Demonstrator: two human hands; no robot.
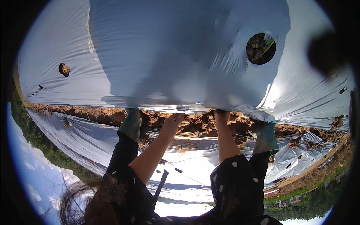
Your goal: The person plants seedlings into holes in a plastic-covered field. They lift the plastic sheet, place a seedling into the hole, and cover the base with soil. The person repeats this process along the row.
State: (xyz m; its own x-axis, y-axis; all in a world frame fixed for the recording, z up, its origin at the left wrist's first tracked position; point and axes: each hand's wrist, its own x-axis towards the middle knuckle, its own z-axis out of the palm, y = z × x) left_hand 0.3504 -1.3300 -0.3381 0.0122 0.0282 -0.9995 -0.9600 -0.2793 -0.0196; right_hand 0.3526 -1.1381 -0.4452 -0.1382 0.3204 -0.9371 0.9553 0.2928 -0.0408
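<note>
A sheet of silvery plastic mulch film covers the raised bed before me, its near edge lying along a furrow of clumpy brown soil. Just below that edge, my left hand hovers over the furrow with its fingers loosely bent; nothing shows in it. To its right my right hand reaches down to the soil at the film's edge. Its fingers are hidden in shade and dirt, so their hold cannot be told. A round hole in the film shows dark soil and a green leaf.
Green rubber boots stand in the furrow on both sides of my hands. A smaller hole opens in the film at left. More film covers the ground behind the furrow. Trees stand at the picture's rim.
</note>
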